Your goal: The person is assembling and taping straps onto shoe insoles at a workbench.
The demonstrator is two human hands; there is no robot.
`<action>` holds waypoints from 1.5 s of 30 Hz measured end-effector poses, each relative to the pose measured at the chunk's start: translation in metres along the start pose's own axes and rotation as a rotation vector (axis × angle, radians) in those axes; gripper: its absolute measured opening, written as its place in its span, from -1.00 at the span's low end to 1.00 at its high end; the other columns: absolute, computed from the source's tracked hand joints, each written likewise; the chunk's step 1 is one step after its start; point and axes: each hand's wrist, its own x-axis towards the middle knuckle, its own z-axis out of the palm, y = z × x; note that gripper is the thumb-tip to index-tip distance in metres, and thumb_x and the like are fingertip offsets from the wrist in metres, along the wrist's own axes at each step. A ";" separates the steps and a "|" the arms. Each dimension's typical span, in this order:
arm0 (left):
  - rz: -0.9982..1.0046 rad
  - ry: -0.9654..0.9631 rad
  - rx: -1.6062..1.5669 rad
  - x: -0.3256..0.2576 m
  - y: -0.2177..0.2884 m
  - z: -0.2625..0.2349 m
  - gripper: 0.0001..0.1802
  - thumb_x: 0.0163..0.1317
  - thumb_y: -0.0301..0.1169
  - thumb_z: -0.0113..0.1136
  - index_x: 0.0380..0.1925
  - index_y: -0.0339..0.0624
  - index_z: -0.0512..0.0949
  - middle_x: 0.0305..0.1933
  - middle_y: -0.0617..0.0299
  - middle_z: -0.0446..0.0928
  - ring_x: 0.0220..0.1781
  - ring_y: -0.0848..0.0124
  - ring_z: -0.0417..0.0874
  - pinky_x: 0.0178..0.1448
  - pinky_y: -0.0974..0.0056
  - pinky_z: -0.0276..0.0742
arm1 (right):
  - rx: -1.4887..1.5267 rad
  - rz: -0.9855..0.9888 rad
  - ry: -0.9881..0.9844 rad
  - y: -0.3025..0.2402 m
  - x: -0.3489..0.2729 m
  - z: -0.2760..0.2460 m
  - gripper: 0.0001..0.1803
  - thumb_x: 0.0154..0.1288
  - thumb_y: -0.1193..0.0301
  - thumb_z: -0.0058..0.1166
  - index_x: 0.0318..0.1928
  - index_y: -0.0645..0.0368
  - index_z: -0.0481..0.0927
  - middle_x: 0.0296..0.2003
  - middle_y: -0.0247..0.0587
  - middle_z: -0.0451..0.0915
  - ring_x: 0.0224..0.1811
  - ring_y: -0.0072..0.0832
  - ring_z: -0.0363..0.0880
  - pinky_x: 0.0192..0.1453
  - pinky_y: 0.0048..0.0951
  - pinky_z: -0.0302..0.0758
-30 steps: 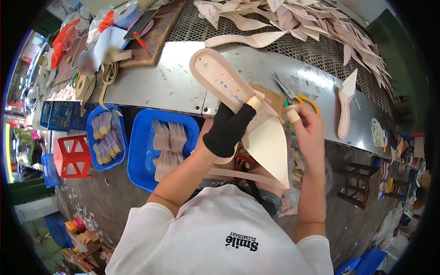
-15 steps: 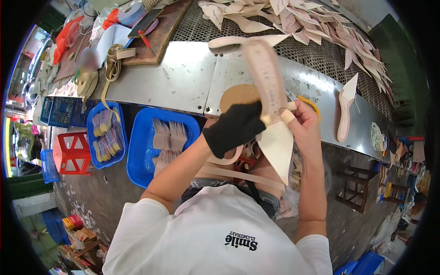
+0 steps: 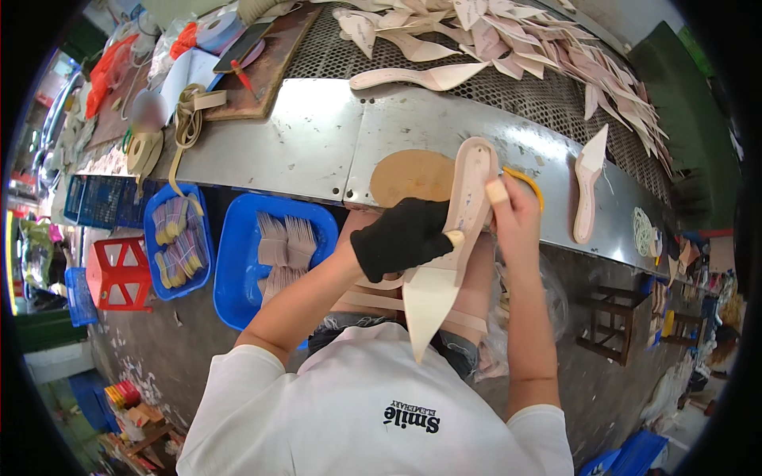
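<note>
A long pale pink shoe insole (image 3: 474, 189) with a cream pointed toe part hangs over my lap, rounded heel end up and point toward me. My left hand (image 3: 403, 240), in a black glove with bare fingertips, grips it at the middle, thumb on top. My right hand (image 3: 516, 214) is closed at its right edge near the heel, with tan wrapping on a finger or thumb. The fingers behind the insole are hidden. A yellow curved thing (image 3: 525, 184) shows behind my right hand; I cannot tell whether it is held. Pale strips (image 3: 468, 319) lie across my lap.
A metal-edged bench (image 3: 317, 143) carries a brown oval pad (image 3: 411, 178), two more insoles (image 3: 586, 190) and a mesh surface with a heap of insoles (image 3: 516, 36). Left of my legs stand blue bins (image 3: 226, 293) with bundled strips and a red stool (image 3: 119, 274).
The insole has come down toward me and swung, its toe point now further left and nearer. My right hand has shifted from its middle up to the heel side.
</note>
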 end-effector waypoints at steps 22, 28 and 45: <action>-0.014 -0.085 -0.088 -0.003 -0.015 -0.003 -0.69 0.13 -0.27 0.18 -0.24 -0.28 0.55 -0.44 0.08 0.57 -0.43 0.25 0.59 -0.29 0.15 0.48 | -0.103 0.081 -0.242 -0.027 0.046 -0.007 -0.67 0.22 0.27 0.16 -0.16 0.30 0.56 -0.47 -0.25 0.63 -0.42 -0.50 0.60 -0.30 -0.53 0.51; -0.011 -0.458 -1.082 -0.004 -0.028 0.026 -0.48 0.19 -0.08 0.25 -0.06 -0.31 0.49 -0.20 0.11 0.56 -0.15 0.49 0.60 -0.13 0.32 0.52 | 0.844 0.331 -0.279 -0.019 0.032 0.004 -0.70 0.39 0.22 0.01 -0.13 0.24 0.53 -0.54 -0.35 0.58 -0.51 -0.59 0.55 -0.38 -0.61 0.50; -0.289 0.173 -1.025 -0.014 -0.025 0.005 -0.57 0.25 -0.22 0.18 0.06 -0.19 0.46 -0.21 0.24 0.58 -0.23 0.50 0.60 -0.17 0.35 0.57 | 0.397 0.206 -0.036 -0.001 0.014 -0.002 -0.80 0.26 0.36 0.18 -0.25 0.27 0.60 -0.49 -0.32 0.60 -0.59 -0.67 0.50 -0.58 -0.67 0.37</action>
